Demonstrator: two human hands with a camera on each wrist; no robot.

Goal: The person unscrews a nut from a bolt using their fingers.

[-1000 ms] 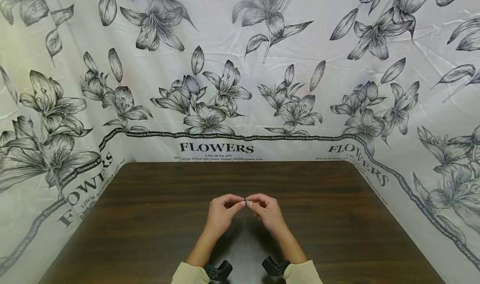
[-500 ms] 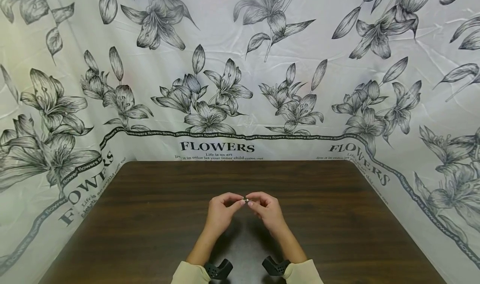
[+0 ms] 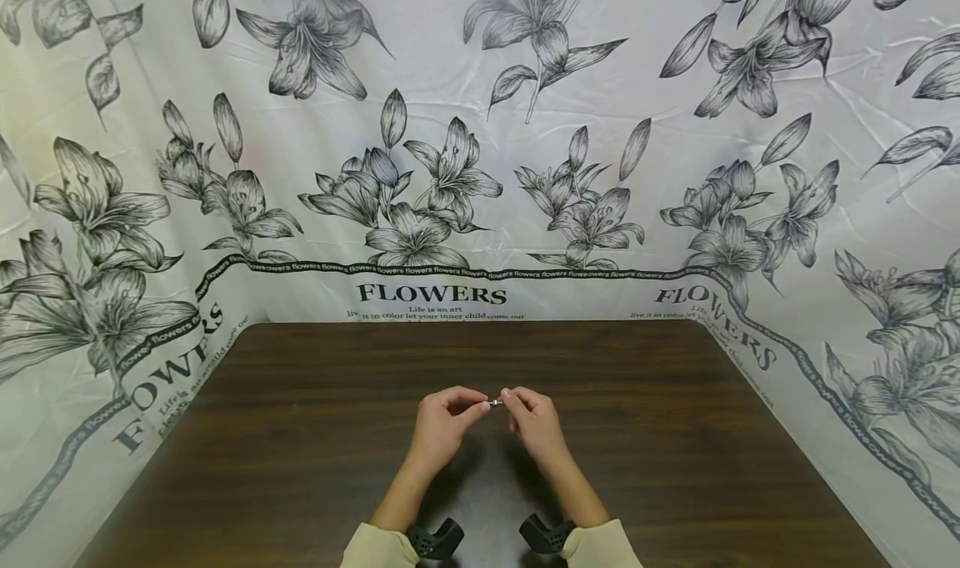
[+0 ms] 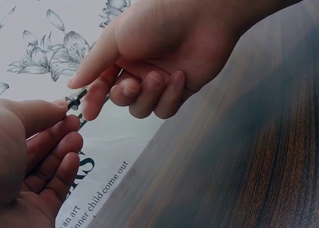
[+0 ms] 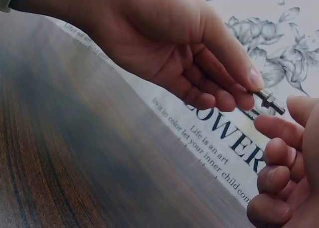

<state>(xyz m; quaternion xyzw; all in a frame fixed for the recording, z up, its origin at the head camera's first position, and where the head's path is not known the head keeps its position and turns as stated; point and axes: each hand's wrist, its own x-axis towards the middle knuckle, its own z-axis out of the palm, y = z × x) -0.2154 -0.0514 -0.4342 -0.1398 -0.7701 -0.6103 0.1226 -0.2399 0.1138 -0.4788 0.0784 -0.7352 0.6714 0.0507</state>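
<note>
A small metal bolt with a nut part-way along it is held in the air at mid-chest distance. My left hand pinches one end between thumb and forefinger; both wrist views show the threaded shank and nut sticking out past the fingertips. Facing it, my right hand has its thumb and forefinger either side of the bolt's free end. A small gap shows there in the right wrist view. The right hand's other fingers curl loosely towards the palm.
A dark wood-grain table lies under both hands. White cloth printed with black lilies and lettering surrounds its back and sides. Each wrist bears a black device below a cream sleeve.
The right thumb has moved up and forward past the forefinger, around the bolt's end, and more of the bolt shows between the hands. The left hand has stayed nearly still.
</note>
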